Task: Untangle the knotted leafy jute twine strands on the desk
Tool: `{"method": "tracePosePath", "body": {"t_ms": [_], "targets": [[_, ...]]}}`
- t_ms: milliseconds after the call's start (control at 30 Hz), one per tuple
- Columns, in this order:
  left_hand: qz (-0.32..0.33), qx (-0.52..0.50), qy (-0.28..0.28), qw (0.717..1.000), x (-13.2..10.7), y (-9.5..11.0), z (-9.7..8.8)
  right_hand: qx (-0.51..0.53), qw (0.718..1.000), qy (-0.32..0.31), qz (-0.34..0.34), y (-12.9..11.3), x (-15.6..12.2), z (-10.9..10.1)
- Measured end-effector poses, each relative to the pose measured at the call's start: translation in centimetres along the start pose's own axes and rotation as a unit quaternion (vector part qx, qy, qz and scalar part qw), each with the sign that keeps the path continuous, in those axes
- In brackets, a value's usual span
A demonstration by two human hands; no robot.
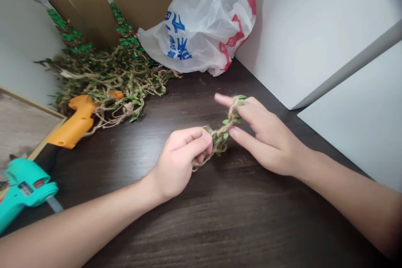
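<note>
A short length of jute twine with small green leaves (221,134) stretches between my two hands above the dark wooden table (220,217). My left hand (182,161) pinches one bunched end of the twine between thumb and fingers. My right hand (260,132) has its fingers stretched out, and the twine is looped round them near the fingertips.
A tangled pile of leafy twine (109,79) lies at the back left with two green glittery cones (124,29). An orange glue gun (77,121) and a teal glue gun (25,186) lie at the left. A white plastic bag (204,29) and white boards (314,29) stand behind.
</note>
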State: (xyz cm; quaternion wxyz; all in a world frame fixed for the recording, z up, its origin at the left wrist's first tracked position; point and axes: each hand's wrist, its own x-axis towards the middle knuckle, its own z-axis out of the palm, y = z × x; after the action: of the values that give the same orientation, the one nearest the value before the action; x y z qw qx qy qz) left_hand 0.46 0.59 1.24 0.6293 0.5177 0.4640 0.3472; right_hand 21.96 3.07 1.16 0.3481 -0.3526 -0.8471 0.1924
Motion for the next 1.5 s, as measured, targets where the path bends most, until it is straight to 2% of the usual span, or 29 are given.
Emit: {"method": "tracePosePath", "body": {"t_ms": [133, 233, 300, 367, 433, 500, 600, 767, 833, 900, 1000, 1067, 1100, 1133, 1200, 1267, 1300, 1367, 1433, 1500], "targets": [[0.023, 0.005, 0.06, 0.998, -0.1, -0.2, -0.1, 0.028, 0.999, -0.008, 0.027, 0.2, 0.4, -0.3], [0.035, 0.017, 0.094, 0.995, 0.0, -0.3, -0.1, 0.155, 0.981, 0.026, 0.116, 0.4, 0.5, -0.7], [0.038, 0.022, 0.113, 0.993, 0.0, -0.2, -0.1, 0.273, 0.943, 0.084, 0.172, 1.0, 0.7, -1.0], [0.041, 0.025, 0.121, 0.991, 0.0, -0.2, -0.1, 0.38, 0.89, 0.144, 0.205, 1.8, 1.1, -1.3], [0.042, 0.02, 0.12, 0.992, 0.1, -0.1, -0.1, 0.462, 0.841, 0.158, 0.235, 2.5, 1.4, -1.7], [0.033, -0.003, 0.118, 0.992, 0.1, -0.2, -0.1, 0.515, 0.803, 0.145, 0.262, 2.8, 1.6, -2.0], [0.009, -0.044, 0.115, 0.992, 0.2, -0.3, -0.1, 0.555, 0.767, 0.145, 0.289, 2.9, 1.4, -2.1], [0.01, -0.076, 0.141, 0.987, 0.2, -0.4, -0.2, 0.582, 0.735, 0.188, 0.293, 4.2, 0.8, -2.9], [0.019, -0.088, 0.149, 0.985, 0.2, -0.5, -0.4, 0.578, 0.733, 0.221, 0.283, 4.7, 0.9, -3.3], [0.03, -0.095, 0.153, 0.983, 0.2, -0.5, -0.5, 0.548, 0.758, 0.241, 0.259, 4.7, 1.2, -3.3], [0.043, -0.104, 0.155, 0.981, 0.2, -0.7, -0.5, 0.437, 0.835, 0.283, 0.178, 3.7, 1.5, -2.2], [0.051, -0.107, 0.166, 0.979, 0.3, -0.8, -0.5, 0.294, 0.904, 0.295, 0.1, 2.9, 1.3, -1.1], [0.056, -0.108, 0.175, 0.977, 0.3, -0.8, -0.5, 0.221, 0.928, 0.288, 0.084, 2.6, 1.1, -0.7], [0.059, -0.109, 0.184, 0.975, 0.4, -0.8, -0.5, 0.169, 0.947, 0.26, 0.087, 2.4, 0.8, -0.3], [0.064, -0.114, 0.203, 0.97, 0.5, -0.8, -0.5, 0.135, 0.962, 0.202, 0.122, 2.2, 0.5, 0.1], [0.067, -0.12, 0.213, 0.967, 0.7, -0.8, -0.5, 0.195, 0.952, 0.155, 0.179, 2.1, 0.4, 0.1], [0.068, -0.121, 0.216, 0.966, 0.7, -0.8, -0.5, 0.248, 0.936, 0.138, 0.208, 2.0, 0.5, -0.1], [0.067, -0.122, 0.22, 0.966, 0.9, -0.7, -0.6, 0.362, 0.887, 0.124, 0.259, 1.7, 0.9, -0.6], [0.067, -0.126, 0.222, 0.965, 1.0, -0.7, -0.6, 0.441, 0.832, 0.158, 0.296, 1.2, 1.4, -1.3], [0.069, -0.133, 0.227, 0.962, 1.1, -0.7, -0.6, 0.477, 0.781, 0.235, 0.326, 1.1, 1.8, -2.0]]}}
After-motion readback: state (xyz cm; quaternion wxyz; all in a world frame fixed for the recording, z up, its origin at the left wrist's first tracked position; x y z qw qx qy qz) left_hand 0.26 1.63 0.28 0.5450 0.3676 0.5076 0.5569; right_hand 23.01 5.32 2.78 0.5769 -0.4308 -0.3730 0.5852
